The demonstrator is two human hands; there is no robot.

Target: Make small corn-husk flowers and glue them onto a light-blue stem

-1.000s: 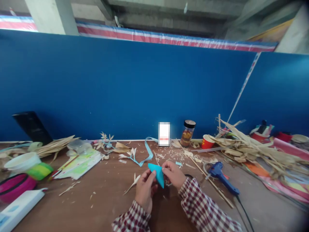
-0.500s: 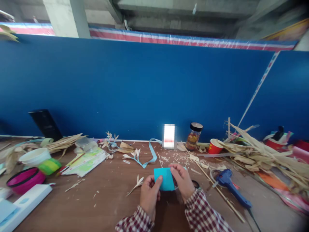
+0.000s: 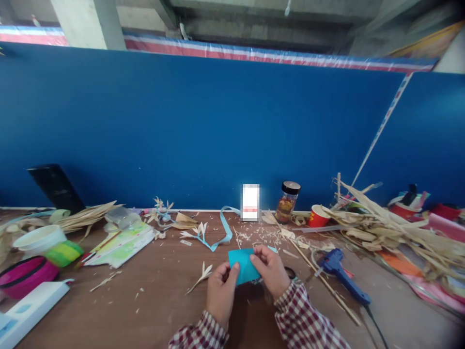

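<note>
A small teal paper piece [image 3: 242,264] is held up over the brown table [image 3: 152,310] between both my hands. My left hand [image 3: 221,291] pinches its lower left edge with the thumb on top. My right hand [image 3: 271,271] grips its right side, fingers curled over the top edge. Both wrists wear red-and-white checked sleeves. Just behind the paper, a light blue ribbon [image 3: 221,232] and small dried-leaf cuttings [image 3: 199,276] lie on the table.
A blue glue gun [image 3: 339,274] lies right of my hands beside a thin stick [image 3: 323,283]. A heap of dried husks [image 3: 385,228], a red cup [image 3: 319,216] and a jar [image 3: 287,201] stand behind. At left are bowls [image 3: 38,240], a pink ring [image 3: 22,278] and a printed sheet [image 3: 121,245].
The teal paper went from a pointed, edge-on triangle shape to a flat rectangle facing me. My right fingers now fold over its top right edge. The view shifted slightly.
</note>
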